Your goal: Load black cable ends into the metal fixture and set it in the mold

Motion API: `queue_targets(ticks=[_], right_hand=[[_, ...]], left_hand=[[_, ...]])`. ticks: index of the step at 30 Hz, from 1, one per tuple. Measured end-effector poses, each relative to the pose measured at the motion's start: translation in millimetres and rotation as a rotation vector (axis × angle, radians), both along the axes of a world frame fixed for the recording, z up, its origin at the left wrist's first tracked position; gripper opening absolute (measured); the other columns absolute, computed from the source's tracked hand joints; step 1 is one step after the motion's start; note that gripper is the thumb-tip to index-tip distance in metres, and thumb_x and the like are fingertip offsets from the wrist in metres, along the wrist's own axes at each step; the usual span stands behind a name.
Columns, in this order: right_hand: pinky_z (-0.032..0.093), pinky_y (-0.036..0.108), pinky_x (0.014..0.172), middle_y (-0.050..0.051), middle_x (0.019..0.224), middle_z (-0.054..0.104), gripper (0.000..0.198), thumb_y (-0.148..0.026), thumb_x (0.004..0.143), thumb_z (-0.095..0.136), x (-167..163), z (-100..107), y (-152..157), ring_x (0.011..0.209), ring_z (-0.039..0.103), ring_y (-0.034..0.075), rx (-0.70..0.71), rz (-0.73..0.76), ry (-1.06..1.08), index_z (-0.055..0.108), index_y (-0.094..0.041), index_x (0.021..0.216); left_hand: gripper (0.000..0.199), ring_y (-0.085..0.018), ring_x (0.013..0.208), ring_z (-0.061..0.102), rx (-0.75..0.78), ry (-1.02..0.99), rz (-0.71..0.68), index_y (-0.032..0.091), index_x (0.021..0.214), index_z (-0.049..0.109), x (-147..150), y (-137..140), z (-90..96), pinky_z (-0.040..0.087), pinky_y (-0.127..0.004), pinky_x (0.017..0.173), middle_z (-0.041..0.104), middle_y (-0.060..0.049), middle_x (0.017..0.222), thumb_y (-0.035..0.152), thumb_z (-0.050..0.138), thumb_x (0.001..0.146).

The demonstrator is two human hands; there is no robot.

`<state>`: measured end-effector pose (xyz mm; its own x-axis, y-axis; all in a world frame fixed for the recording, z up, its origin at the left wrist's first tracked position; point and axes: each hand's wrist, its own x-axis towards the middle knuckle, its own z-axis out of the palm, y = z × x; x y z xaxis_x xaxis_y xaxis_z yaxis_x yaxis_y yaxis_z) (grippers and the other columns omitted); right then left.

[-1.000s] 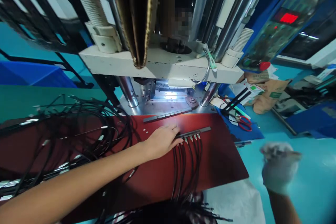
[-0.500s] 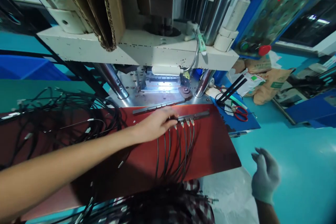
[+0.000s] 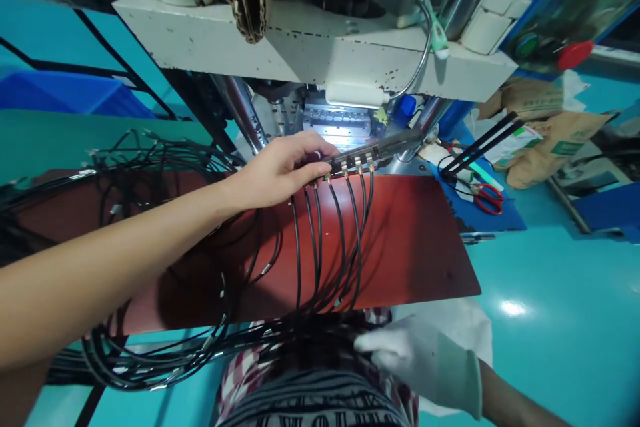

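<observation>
My bare left hand (image 3: 295,167) is closed around the left part of a dark metal bar fixture (image 3: 395,145), lifted and tilted up toward the right. Small cable connectors (image 3: 345,169) sit in a row along its front edge. Thin black cables (image 3: 341,233) hang from them toward my lap. In a pale glove, my right hand (image 3: 410,353) is low at the right side of my lap, beside the dark cable bundle. Its fingers are blurred and partly merge with what lies there, so its grip is unclear.
Ahead stands a press with a white plate (image 3: 310,53) and a lit metal mould (image 3: 337,123) below. A red-brown board (image 3: 400,233) covers the bench. More black cables (image 3: 150,160) are heaped at the left. Red-handled scissors (image 3: 489,199) lie on a blue surface at the right.
My left hand has lifted the bar fixture off the board toward the press, its cables trailing. My right hand has swung in from the far right to my lap. The camera view has shifted.
</observation>
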<state>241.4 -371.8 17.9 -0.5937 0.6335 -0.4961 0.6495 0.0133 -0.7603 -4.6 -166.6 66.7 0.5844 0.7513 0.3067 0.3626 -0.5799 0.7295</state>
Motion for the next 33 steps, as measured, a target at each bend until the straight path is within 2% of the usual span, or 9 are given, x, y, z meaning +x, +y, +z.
queue_targets(ticks=[5,11,14,17,19,22,26,29,33], right_hand=[[0.050,0.021,0.067,0.000,0.087,0.074,0.037,-0.010,0.079,0.051,24,-17,-29,0.074,0.068,0.014,-0.221,-0.059,0.035,0.075,-0.027,0.102],[0.050,0.030,0.076,0.007,0.093,0.071,0.016,-0.022,0.076,0.066,33,-14,-17,0.085,0.065,0.021,0.221,-0.133,-0.234,0.073,-0.025,0.090],[0.051,0.029,0.074,0.005,0.101,0.066,0.059,-0.037,0.069,0.077,6,-2,26,0.080,0.062,0.018,0.260,-0.277,-0.054,0.059,-0.026,0.124],[0.048,0.032,0.090,0.008,0.121,0.058,0.098,-0.041,0.051,0.088,-42,-6,67,0.100,0.060,0.021,0.184,-0.117,0.229,0.047,-0.023,0.137],[0.044,0.030,0.096,0.005,0.119,0.060,0.084,-0.043,0.049,0.088,-75,-14,79,0.106,0.058,0.022,0.082,0.073,0.368,0.058,-0.022,0.125],[0.049,0.023,0.078,0.001,0.088,0.065,0.043,-0.052,0.072,0.073,-104,-19,77,0.077,0.061,0.013,-0.134,0.163,0.524,0.070,-0.017,0.097],[0.040,0.017,0.049,-0.001,0.065,0.057,0.049,-0.057,0.085,0.057,-99,-1,83,0.048,0.049,0.005,-0.394,0.074,0.779,0.070,-0.010,0.090],[0.039,0.017,0.046,0.000,0.064,0.056,0.047,-0.054,0.082,0.063,-87,15,117,0.049,0.051,0.006,-0.418,-0.032,0.928,0.069,-0.009,0.091],[0.035,0.016,0.042,0.002,0.072,0.060,0.040,-0.050,0.085,0.062,-83,11,183,0.048,0.047,0.004,-0.352,-0.053,0.995,0.069,-0.010,0.087]], left_hand=[[0.030,-0.016,0.085,0.060,-0.009,-0.077,0.046,0.011,0.103,0.063,-11,-1,0.0,0.049,-0.030,0.081,0.063,-0.007,0.100,0.034,0.055,0.086],[0.030,-0.017,0.086,0.061,-0.005,-0.084,0.037,0.009,0.103,0.063,-13,4,-5.0,0.050,-0.031,0.081,0.063,-0.008,0.099,0.033,0.055,0.086],[0.031,-0.018,0.087,0.061,-0.006,-0.079,0.012,0.010,0.102,0.064,-9,6,-6.9,0.049,-0.032,0.081,0.064,-0.008,0.099,0.036,0.056,0.086],[0.029,-0.019,0.089,0.061,-0.022,-0.084,0.003,0.011,0.101,0.065,-4,10,-9.4,0.049,-0.032,0.082,0.064,-0.009,0.100,0.035,0.056,0.086],[0.028,-0.019,0.091,0.060,-0.014,-0.052,0.017,0.011,0.101,0.065,-1,14,-11.5,0.049,-0.032,0.082,0.064,-0.009,0.100,0.033,0.054,0.087],[0.026,-0.020,0.093,0.059,0.065,0.043,0.016,0.012,0.102,0.065,1,20,-16.0,0.048,-0.033,0.083,0.063,-0.009,0.099,0.030,0.051,0.089],[0.027,-0.020,0.091,0.057,0.207,0.186,-0.007,0.011,0.102,0.063,7,38,-27.6,0.047,-0.034,0.083,0.062,-0.010,0.095,0.027,0.045,0.092],[0.026,-0.022,0.089,0.056,0.294,0.282,0.011,0.012,0.093,0.065,19,70,-38.2,0.047,-0.037,0.085,0.063,-0.011,0.092,0.026,0.044,0.091],[0.020,-0.019,0.084,0.058,0.228,0.099,0.027,0.014,0.084,0.066,34,129,-48.3,0.049,-0.034,0.083,0.066,-0.007,0.085,0.022,0.048,0.087]])
